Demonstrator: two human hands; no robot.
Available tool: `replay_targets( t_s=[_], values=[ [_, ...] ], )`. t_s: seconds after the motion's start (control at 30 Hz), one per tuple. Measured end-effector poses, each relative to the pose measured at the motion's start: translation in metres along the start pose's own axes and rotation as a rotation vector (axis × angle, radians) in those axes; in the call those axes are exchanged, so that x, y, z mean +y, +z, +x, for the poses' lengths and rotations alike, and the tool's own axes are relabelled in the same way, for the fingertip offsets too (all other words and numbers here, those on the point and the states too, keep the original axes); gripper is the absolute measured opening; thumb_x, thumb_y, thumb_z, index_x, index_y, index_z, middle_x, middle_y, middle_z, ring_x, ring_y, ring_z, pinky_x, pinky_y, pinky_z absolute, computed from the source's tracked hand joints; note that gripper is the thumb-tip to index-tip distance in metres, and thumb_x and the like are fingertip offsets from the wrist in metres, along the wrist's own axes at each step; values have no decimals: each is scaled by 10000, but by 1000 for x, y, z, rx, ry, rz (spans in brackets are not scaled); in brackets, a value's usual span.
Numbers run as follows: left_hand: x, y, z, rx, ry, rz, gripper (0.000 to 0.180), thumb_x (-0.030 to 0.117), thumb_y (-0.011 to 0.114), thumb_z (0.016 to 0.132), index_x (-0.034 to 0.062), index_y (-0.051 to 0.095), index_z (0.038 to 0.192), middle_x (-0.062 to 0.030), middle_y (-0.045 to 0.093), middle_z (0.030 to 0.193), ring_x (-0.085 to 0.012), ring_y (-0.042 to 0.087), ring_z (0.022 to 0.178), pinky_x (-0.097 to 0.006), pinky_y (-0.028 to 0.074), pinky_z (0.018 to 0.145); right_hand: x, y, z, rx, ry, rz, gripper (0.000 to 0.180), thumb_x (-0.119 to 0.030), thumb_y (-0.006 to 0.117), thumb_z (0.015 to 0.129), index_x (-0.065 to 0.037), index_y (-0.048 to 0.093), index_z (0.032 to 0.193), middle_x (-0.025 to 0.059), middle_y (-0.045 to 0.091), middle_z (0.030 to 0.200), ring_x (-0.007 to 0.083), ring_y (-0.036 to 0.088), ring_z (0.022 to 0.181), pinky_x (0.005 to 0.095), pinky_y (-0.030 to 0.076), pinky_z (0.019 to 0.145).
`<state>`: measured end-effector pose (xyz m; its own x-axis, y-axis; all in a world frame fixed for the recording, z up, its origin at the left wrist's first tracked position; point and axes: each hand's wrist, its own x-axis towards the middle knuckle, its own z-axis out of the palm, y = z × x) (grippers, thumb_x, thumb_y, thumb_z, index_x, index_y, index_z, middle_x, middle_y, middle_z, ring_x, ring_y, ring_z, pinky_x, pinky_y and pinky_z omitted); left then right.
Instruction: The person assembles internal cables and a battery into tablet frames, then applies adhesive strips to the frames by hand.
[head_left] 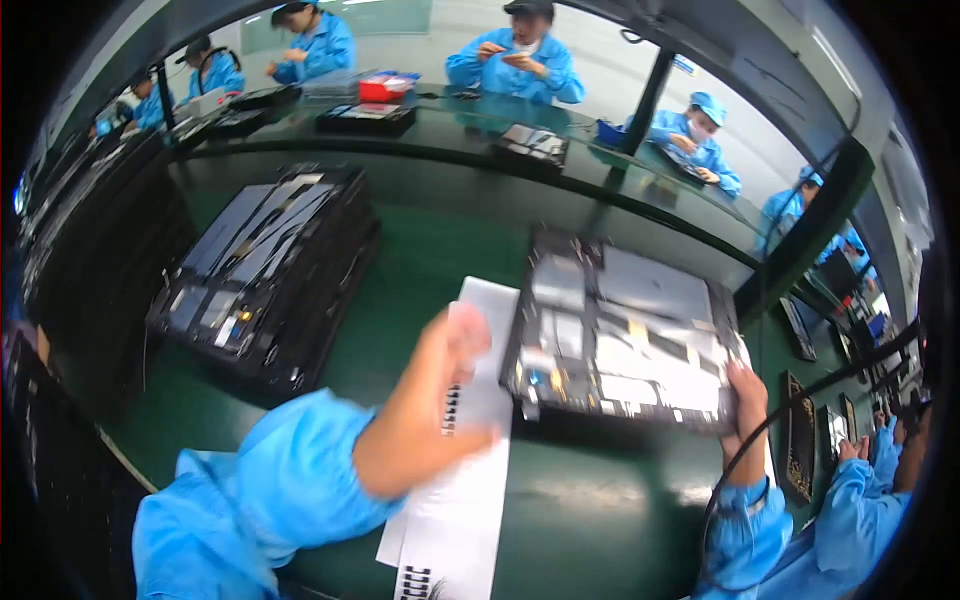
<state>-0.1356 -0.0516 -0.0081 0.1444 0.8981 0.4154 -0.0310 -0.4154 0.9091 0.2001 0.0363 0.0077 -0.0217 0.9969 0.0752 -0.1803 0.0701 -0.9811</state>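
Note:
My right hand [748, 405] grips the right edge of an opened flat electronic device [640, 335]. Its black frame shows grey battery-like blocks, silver plates and dark ribbon cables, and it is tilted above the green table. My left hand [435, 395] is over white paper sheets [475, 520], left of the device and apart from it. Motion blurs that hand, but its thumb and fingers stand apart with nothing between them. Dark coil-like marks run along the papers' edge. To the left stands a tall stack of similar opened devices [265, 250].
A dark cable [800, 405] hangs in front of my right forearm. Behind the green table [430, 235], a raised shelf holds another device [535, 145] and a red box [385, 88]. More stacked black units [110, 230] line the far left. Several co-workers in blue sit beyond and at right.

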Motion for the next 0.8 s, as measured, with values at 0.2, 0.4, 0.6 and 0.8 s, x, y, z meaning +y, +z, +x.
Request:
replay_targets(
  t_s=[0.2, 0.4, 0.6, 0.8],
  values=[
    [10, -29, -86, -591, 43, 991, 448, 253, 603, 753, 85, 512, 1158, -224, 359, 1275, -377, 357, 1174, -450, 294, 913, 20, -2, -53, 78, 171, -230, 249, -160, 571, 815, 41, 524, 953, 83, 590, 823, 118, 571, 692, 224, 466, 654],
    [11, -25, -75, -546, 154, 933, 442, 281, 601, 762, 54, 520, 1133, -196, 470, 1157, -310, 459, 1063, -436, 328, 870, 31, 36, -55, 91, -764, -1382, 253, -1, 579, 636, 11, 519, 882, 174, 511, 859, 332, 495, 820, 385, 406, 712],
    [-32, -44, -41, -282, 416, 816, 113, 47, 631, 667, 0, 589, 761, -114, 560, 873, -249, 533, 766, -318, 436, 647, 50, 184, -48, -327, -798, -1071, 41, 0, 560, 618, -27, 556, 649, 117, 509, 651, 293, 477, 653, 383, 380, 597],
    [-34, -40, -39, -310, 474, 815, 141, 20, 593, 616, -6, 565, 753, -112, 531, 818, -241, 502, 738, -328, 427, 651, 77, 226, -42, -285, -849, -1372, 132, -115, 562, 613, -43, 535, 506, 110, 516, 564, 255, 474, 605, 387, 341, 602]
  ],
)
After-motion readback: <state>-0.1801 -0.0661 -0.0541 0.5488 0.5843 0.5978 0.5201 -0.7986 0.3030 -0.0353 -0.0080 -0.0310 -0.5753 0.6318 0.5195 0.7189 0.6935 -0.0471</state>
